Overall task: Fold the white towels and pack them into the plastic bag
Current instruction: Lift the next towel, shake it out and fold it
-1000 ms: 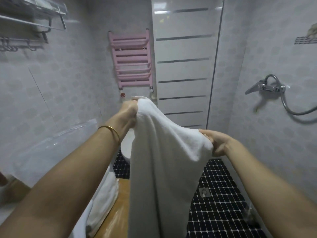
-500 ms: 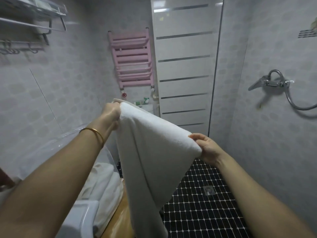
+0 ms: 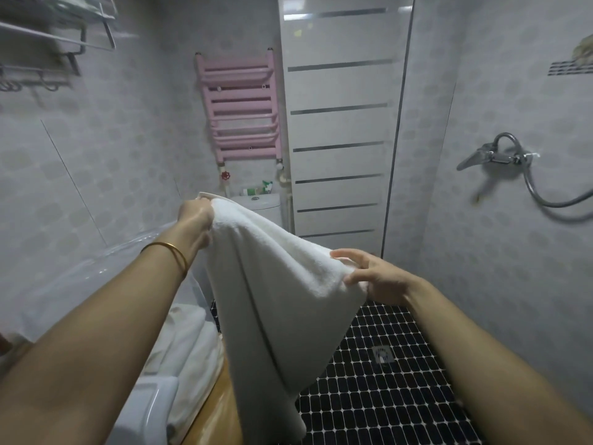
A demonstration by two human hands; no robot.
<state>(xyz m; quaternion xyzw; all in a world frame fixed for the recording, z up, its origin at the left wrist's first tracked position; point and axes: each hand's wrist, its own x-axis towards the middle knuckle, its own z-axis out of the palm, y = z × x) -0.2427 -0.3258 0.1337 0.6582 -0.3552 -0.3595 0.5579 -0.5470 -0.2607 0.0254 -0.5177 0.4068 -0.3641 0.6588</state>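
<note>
A clear plastic bag [image 3: 96,274] drapes at the far left, with folded white towels [image 3: 189,342] stacked beside it. The left hand [image 3: 195,216] clenches the top corner of a white towel [image 3: 276,284], which hangs doubled in the air. The green packets [image 3: 264,187] behind carry print too small to read. The right hand [image 3: 375,277] pinches the towel's other corner.

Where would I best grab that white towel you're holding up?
By the two upper corners, one from each side, as the left hand and right hand do now. The white towel hangs limp from that top edge, so holding both corners keeps it spread flat for folding.
</note>
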